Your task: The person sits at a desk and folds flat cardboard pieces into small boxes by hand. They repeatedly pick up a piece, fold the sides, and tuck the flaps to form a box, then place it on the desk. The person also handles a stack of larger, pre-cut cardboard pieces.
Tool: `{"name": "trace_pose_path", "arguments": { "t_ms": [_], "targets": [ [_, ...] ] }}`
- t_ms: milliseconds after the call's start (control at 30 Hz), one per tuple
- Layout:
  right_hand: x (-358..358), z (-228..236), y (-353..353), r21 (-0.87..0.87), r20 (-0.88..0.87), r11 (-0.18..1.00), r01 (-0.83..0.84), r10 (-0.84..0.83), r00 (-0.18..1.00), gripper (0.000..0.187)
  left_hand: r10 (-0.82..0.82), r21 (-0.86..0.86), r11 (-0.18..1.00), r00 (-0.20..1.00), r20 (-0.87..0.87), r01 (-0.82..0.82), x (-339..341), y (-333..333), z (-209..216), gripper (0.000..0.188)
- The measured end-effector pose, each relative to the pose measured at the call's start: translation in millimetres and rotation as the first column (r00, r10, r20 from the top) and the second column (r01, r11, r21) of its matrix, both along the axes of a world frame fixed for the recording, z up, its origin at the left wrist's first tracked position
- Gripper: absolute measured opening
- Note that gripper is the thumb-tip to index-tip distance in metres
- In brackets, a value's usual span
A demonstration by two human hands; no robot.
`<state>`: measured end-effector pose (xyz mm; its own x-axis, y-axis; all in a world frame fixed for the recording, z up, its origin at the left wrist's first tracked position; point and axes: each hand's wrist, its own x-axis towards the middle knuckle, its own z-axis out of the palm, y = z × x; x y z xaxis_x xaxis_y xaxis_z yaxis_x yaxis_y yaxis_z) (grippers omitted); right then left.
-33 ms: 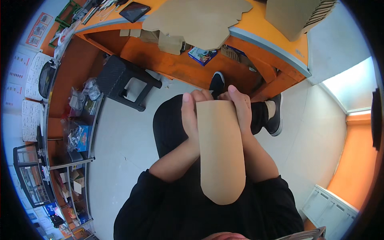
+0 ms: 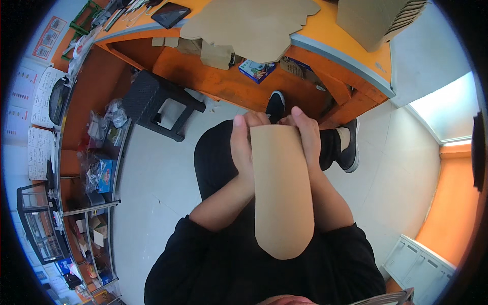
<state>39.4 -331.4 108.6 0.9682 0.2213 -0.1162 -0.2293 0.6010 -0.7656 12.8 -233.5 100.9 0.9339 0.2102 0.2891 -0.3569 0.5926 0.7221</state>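
Note:
A long tan cardboard piece [image 2: 283, 193] with a rounded near end and a straight far edge lies lengthwise over my lap, bowed slightly across its width. My left hand [image 2: 245, 145] grips its far left side, thumb up along the edge and fingers curled behind. On the opposite side, my right hand [image 2: 306, 140] holds the far right edge in the same way. The cardboard hides part of both sets of fingers. Beyond my hands, a large flat cardboard sheet [image 2: 249, 25] with a jagged outline overhangs the orange table [image 2: 325, 28].
A black plastic stool [image 2: 147, 101] stands on the floor at the left. Metal-edged shelves [image 2: 91, 207] with bagged items line the left side. A dark phone-like device [image 2: 171, 15] and a cardboard stack [image 2: 371, 23] rest on the table. Pale lockers [image 2: 417, 262] stand at lower right.
The cardboard piece has shifted very slightly, its far edge a little farther away and its near end a touch to the right. Both hands keep their hold.

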Motion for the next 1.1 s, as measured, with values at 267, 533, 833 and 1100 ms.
{"name": "trace_pose_path", "arguments": {
  "t_ms": [267,533,833,1100],
  "targets": [
    [24,3,-38,-0.059,-0.148,0.975,-0.212,0.201,0.968,0.03,-0.431,0.458,0.812,0.901,0.051,0.362,-2,56,-3,0.072],
    [2,8,-25,-0.23,-0.191,0.87,-0.435,0.398,0.897,0.032,-0.627,0.525,0.634,0.775,-0.08,0.567,0,68,7,0.055],
    [-13,-18,-28,0.161,-0.094,0.879,-0.45,0.467,0.879,0.033,-0.532,0.449,0.752,0.847,-0.019,0.482,-13,48,-5,0.035],
    [12,-58,-54,-0.43,-0.005,0.821,-0.377,0.415,0.91,0.028,-0.479,0.29,0.777,0.824,-0.304,0.558,-14,50,9,0.027]
  ]
}}
